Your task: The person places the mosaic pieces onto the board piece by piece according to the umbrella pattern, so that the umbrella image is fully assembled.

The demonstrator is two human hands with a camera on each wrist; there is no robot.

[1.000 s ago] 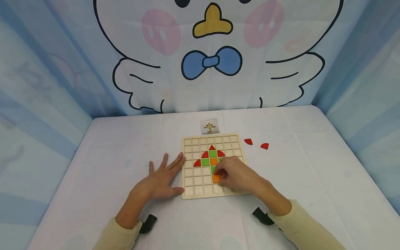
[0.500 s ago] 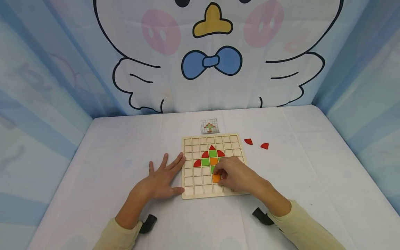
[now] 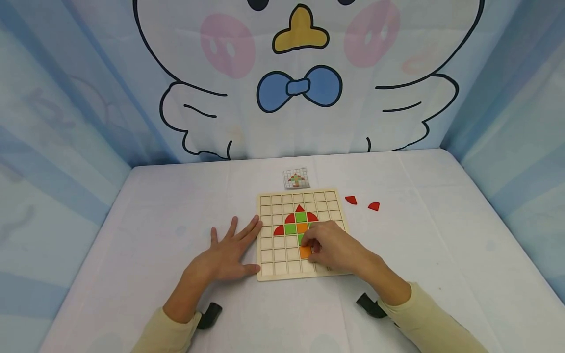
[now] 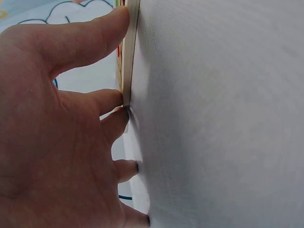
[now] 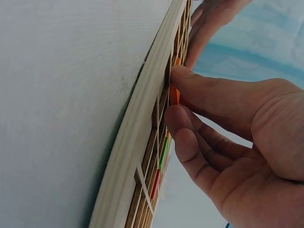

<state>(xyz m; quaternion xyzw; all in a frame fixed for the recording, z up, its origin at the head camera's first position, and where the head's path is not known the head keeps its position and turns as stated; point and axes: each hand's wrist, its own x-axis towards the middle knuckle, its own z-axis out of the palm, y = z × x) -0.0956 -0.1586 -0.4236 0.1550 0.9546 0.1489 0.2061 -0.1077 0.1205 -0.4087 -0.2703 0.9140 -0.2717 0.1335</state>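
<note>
A wooden grid board [image 3: 271,256] lies on the table, with green, orange and red tiles set in its cells. My left hand [image 3: 227,252] is spread flat at the board's left side; its thumb and nearest fingertips touch the edge, as the left wrist view also shows. Over the lower middle of the grid, my right hand [image 3: 337,245] pinches at an orange square tile [image 3: 305,252] between thumb and curled fingers. That tile [image 5: 174,95] appears down in its cell in the right wrist view. Part of the board's right half is hidden under this hand.
Two red quarter-round tiles [image 3: 350,200] lie on the white cloth right of the board. Behind the board sits a small pattern card [image 3: 296,178] printed with a coloured figure on a grid. A curtain with a cartoon bird [image 3: 300,122] closes off the back.
</note>
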